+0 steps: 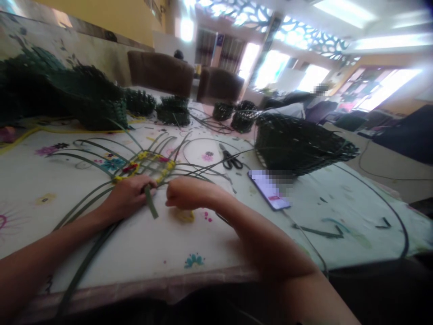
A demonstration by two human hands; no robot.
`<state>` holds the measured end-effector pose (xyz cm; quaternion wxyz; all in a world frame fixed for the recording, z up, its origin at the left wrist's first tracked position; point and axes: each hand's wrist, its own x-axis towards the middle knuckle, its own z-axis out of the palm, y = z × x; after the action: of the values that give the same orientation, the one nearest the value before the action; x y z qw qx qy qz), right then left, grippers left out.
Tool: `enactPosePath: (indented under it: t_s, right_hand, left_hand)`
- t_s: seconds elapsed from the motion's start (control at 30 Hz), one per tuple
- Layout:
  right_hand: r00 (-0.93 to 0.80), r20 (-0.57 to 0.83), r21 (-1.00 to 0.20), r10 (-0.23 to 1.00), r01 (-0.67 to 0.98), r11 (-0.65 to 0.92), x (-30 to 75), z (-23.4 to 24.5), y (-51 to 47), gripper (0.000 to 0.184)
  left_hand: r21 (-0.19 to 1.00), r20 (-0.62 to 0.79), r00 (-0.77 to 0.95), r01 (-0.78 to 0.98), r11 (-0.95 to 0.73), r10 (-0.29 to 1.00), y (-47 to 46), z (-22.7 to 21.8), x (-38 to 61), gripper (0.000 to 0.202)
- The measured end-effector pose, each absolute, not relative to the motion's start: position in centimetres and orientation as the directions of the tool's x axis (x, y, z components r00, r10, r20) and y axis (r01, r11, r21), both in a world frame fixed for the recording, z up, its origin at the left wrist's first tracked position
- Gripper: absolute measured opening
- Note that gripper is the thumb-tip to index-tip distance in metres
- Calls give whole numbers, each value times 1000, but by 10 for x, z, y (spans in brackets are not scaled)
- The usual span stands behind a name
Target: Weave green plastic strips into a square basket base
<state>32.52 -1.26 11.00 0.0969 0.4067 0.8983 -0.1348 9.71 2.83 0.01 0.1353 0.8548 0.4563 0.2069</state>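
Observation:
A partly woven lattice of green strips (154, 168) lies flat on the table, with yellow and red ties along its edges and long loose strip ends fanning outward. My left hand (133, 194) is closed at its near edge, fingers pinched around a flat green strip (152, 204) whose short end points toward me. Just right of it, my right hand (186, 193) is curled into a fist beside the near right corner of the weave. Whatever lies inside that fist is hidden. Below the right hand, a small yellow loop or bundle (185, 215) rests on the tablecloth.
Black-handled scissors (232, 160) and a lit phone (269, 189) with a cable lie to the right. Behind them a large dark woven basket (297, 144) lies tilted. Several smaller baskets (173, 111) stand at the back, and a big green one (91, 99) at left. Strip offcuts (320, 231) lie right.

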Motion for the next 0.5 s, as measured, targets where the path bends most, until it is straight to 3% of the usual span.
enactPosePath:
  t_s: [0.1,0.23,0.33,0.5]
  right_hand:
    - [-453,-293,-26,842,884,467,327,103,-7,27]
    - [-311,-154,-28,938,950,310,332,96,5,35]
    - [-319,-117,-19,940,947,319,335,95,8,36]
    - [-345,-170,35,923,934,355,331,101,-2,30]
  left_hand:
    - [444,278,463,715,-540,841,30,-7,98,33]
    - [469,272,438,717,-516,857,30,-11,99,34]
    - [490,264,423,716,-498,867,29,-9,100,36]
    - [524,228,417,709,-472,880,23,3,103,38]
